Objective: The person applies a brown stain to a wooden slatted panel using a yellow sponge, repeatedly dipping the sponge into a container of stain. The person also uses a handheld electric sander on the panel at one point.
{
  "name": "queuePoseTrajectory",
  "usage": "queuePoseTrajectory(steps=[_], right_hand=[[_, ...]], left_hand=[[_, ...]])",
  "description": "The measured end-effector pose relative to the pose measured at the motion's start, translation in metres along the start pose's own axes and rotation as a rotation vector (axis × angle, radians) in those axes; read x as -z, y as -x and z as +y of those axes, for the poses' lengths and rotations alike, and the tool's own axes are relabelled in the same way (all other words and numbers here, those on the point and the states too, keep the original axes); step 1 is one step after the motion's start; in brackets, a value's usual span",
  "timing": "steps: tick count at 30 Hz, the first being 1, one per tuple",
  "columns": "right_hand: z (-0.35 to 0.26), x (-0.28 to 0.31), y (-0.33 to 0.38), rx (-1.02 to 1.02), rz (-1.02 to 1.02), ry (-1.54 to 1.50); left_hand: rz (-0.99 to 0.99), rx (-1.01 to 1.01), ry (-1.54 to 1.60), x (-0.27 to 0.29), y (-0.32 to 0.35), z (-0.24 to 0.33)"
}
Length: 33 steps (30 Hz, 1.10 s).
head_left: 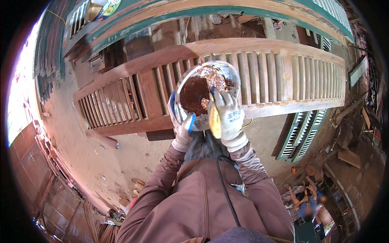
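Two gloved hands work at one bowl [206, 93], held up in front of chest, above the near rail of a louvered shutter [259, 77] lying flat across sawhorse-type supports (supports mostly hidden). Left hand [182, 125] wraps the bowl's near-left rim from below, closed on it. Right hand [227, 115] grips a scraper [214, 117], yellowish handle, blade end pointing up-away into the bowl, long axis roughly vertical in view. Bowl holds red-brown paste [198, 95], smeared up the walls. Paste lies just ahead of the right hand, touching the blade tip as far as can tell. Right hand is nearer the paste; left only steadies. Green shutter [302, 135] leans low right of the frame.
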State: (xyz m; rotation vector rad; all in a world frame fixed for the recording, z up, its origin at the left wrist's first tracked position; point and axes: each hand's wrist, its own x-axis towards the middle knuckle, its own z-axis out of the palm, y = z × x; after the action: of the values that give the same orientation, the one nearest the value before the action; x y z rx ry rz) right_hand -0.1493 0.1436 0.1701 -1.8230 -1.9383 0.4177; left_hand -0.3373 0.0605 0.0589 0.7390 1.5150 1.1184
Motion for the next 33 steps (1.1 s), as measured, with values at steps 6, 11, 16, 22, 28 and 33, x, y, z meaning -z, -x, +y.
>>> queuePoseTrajectory(steps=[6,11,16,22,28,33], right_hand=[[0.015,0.003,0.009,0.022,-0.063,-0.184],[0.081,0.039,0.014,-0.173,0.163,-0.432],[0.187,0.056,-0.028,-0.061,0.237,0.009],[0.265,0.011,-0.058,0.129,0.158,0.337],[0.282,-0.009,-0.061,0.253,0.12,0.385],[0.28,0.013,-0.072,0.271,0.086,0.29]], left_hand=[[-0.22,-0.174,-0.109,-0.056,-0.022,0.066],[0.027,0.086,0.432,-0.024,-0.018,0.003],[0.148,-0.385,-0.216,0.054,-0.007,-0.039],[0.234,-0.56,-0.491,0.082,-0.002,0.008],[0.284,-0.52,-0.497,0.083,0.007,0.024],[0.389,-0.441,-0.34,0.082,0.014,0.018]])
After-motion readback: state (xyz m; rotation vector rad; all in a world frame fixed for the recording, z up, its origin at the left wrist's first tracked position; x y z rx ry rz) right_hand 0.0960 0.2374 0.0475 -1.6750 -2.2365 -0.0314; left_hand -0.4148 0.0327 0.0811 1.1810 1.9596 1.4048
